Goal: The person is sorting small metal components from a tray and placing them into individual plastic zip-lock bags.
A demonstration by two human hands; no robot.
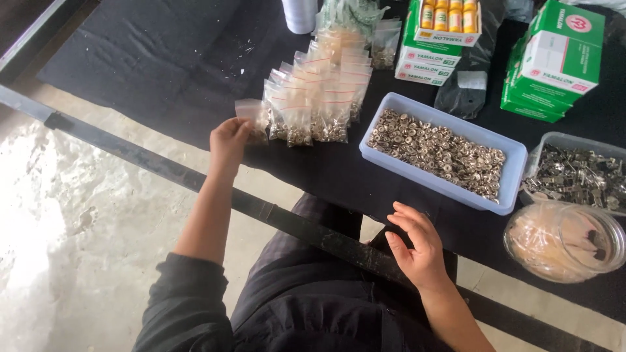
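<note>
L hand (228, 140) is out over the near edge of the black worktop (163, 58), its grip pinched on a small clear zip bag (253, 116) w/ metal bits in the bottom. That bag sits at the left end of a row of filled zip bags (319, 98), which lie overlapping on the worktop, each w/ a red seal line and a clump of silvery parts at the lower end. The held bag touches or nearly touches the next one; can't tell which from this angle.

R hand (417, 244) hovers near the body, just off the worktop's front edge, fingers loosely curled and apart, holding nothing that shows; palm faces inward, so a tiny part inside could be hidden.

Just beyond the R hand: a pale blue plastic tray (515, 160) full of small round metal rings/snaps. To its right, a clear tray (561, 140) of grey metal clips. Near that, a clear round tub (564, 241) w/ pale contents. At the back: green-and-white cartons (554, 65), one open box w/ yellow bottles (450, 16), a dark bag (464, 91) between them, and a white roll (300, 13).
</note>
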